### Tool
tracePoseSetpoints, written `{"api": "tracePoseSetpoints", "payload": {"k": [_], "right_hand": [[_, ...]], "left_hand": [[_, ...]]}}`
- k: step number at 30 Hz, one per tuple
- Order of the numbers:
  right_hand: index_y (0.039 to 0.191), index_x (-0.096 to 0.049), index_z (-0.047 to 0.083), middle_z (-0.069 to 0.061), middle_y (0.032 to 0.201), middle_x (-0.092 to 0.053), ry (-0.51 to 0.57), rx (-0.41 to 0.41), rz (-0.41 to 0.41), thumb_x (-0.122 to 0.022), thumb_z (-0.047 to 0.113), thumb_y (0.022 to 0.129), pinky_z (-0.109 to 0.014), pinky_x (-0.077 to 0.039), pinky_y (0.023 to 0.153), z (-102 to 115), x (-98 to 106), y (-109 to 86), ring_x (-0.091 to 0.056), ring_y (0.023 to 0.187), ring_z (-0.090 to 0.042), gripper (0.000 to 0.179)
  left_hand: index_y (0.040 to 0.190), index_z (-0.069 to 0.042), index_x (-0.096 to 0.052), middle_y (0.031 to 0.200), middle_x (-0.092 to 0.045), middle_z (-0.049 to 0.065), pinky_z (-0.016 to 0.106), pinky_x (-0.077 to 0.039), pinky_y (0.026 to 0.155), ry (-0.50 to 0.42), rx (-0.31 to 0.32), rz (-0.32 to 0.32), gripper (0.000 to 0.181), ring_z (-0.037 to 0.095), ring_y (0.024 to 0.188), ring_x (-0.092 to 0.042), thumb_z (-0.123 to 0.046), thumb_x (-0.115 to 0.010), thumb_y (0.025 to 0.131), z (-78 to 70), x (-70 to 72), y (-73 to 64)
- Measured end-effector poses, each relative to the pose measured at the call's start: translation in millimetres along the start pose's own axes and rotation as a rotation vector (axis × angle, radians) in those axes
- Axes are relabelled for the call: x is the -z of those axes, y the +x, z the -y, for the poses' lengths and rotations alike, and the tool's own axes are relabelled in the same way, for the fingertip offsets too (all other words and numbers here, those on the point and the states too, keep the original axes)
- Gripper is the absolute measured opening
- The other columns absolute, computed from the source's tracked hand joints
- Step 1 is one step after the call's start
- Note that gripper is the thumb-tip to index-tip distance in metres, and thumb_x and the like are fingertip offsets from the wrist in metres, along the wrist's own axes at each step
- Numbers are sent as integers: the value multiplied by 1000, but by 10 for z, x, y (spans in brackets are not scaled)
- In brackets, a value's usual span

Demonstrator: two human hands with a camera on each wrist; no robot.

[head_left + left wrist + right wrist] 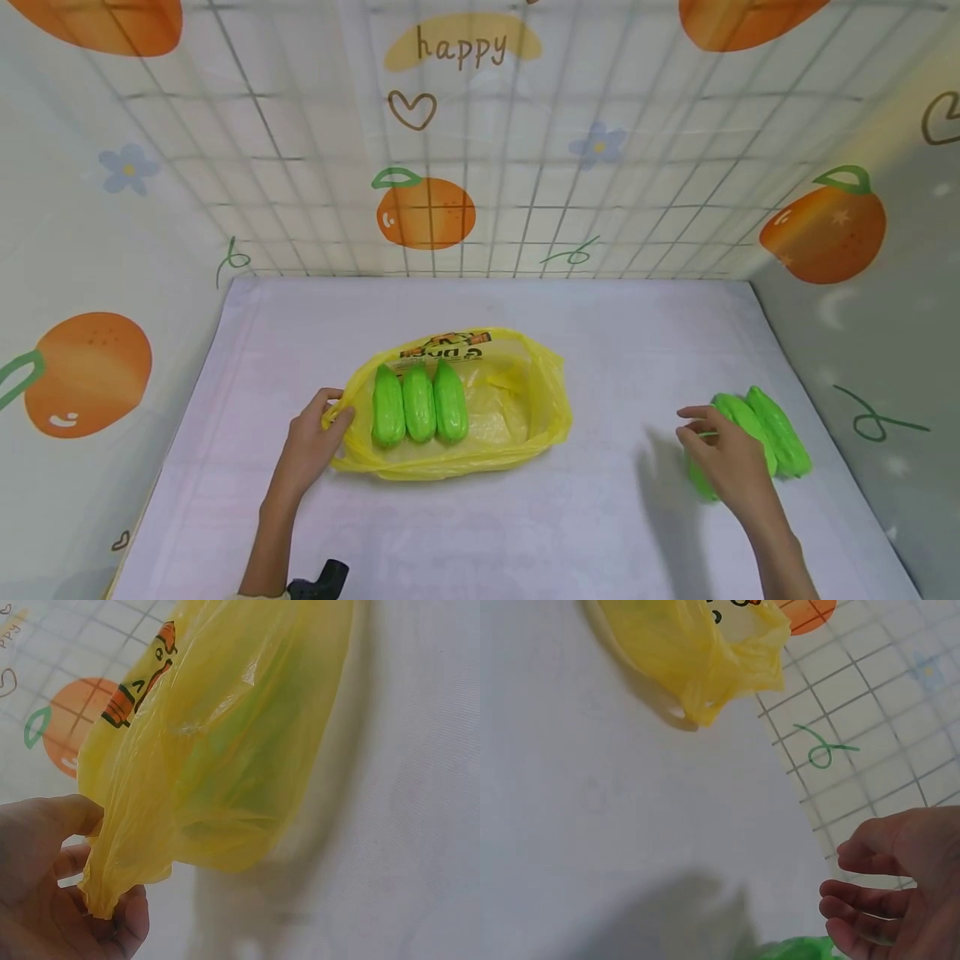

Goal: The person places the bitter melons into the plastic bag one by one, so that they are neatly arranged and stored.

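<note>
A yellow plastic bag (547,400) lies open on the table, with three green, cucumber-shaped vegetables (419,404) side by side in its left half. At its left end my left hand (315,433) pinches a gathered part of the bag, also seen in the left wrist view (131,862). To the right, my right hand (723,458) hovers over more green vegetables (780,433), its fingers loosely bent with nothing between them. That hand partly hides the vegetables beneath it. In the right wrist view a green piece (799,949) shows just below the fingertips.
The white table (600,517) stretches between the bag and the right-hand vegetables. Printed curtains with oranges stand at the back and both sides, with a wire grid (487,183) behind the back one. A black object (321,579) is near the left forearm.
</note>
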State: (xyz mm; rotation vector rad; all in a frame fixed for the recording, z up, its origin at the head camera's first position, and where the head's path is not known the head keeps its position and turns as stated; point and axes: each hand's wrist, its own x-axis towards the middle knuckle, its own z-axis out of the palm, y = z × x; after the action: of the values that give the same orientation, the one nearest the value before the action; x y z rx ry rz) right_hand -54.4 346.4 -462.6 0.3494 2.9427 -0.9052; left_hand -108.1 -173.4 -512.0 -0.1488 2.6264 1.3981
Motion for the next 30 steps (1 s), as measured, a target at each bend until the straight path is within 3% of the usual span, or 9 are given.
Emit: {"api": "tracePoseSetpoints", "payload": {"k": [9, 19, 25, 30], "right_hand": [[125, -61, 0, -24, 107, -66, -2, -6, -70, -56, 18, 97, -35, -46, 63, -138, 4, -61, -64, 94, -39, 34], [124, -62, 0, -21, 104, -68, -9, -35, -166, -60, 12, 93, -29, -44, 58, -320, -19, -52, -62, 87, -28, 33], [125, -61, -2, -24, 107, -66, -14, -83, -199, -61, 14, 93, -32, -42, 61, -376, -13, -36, -63, 88, -32, 36], [127, -58, -4, -27, 115, -60, -20, -133, -211, -62, 14, 92, -43, -41, 69, -393, -28, -32, -60, 99, -40, 40]], "left_hand": [[130, -13, -55, 124, -64, 15, 39, -49, 78, -8, -15, -4, 36, 25, 89, -61, -34, -56, 101, 15, -9, -8], [132, -12, -54, 128, -62, 16, 45, -49, 84, 19, 4, -6, 39, 29, 100, -61, -36, -54, 101, 4, -14, -2], [133, -11, -53, 135, -58, 18, 54, -46, 93, 20, 13, -3, 41, 34, 116, -57, -36, -54, 101, -2, -11, -6], [134, -11, -53, 136, -57, 19, 55, -45, 94, 15, 12, 0, 41, 35, 119, -56, -36, -55, 101, 3, -9, -4]]}}
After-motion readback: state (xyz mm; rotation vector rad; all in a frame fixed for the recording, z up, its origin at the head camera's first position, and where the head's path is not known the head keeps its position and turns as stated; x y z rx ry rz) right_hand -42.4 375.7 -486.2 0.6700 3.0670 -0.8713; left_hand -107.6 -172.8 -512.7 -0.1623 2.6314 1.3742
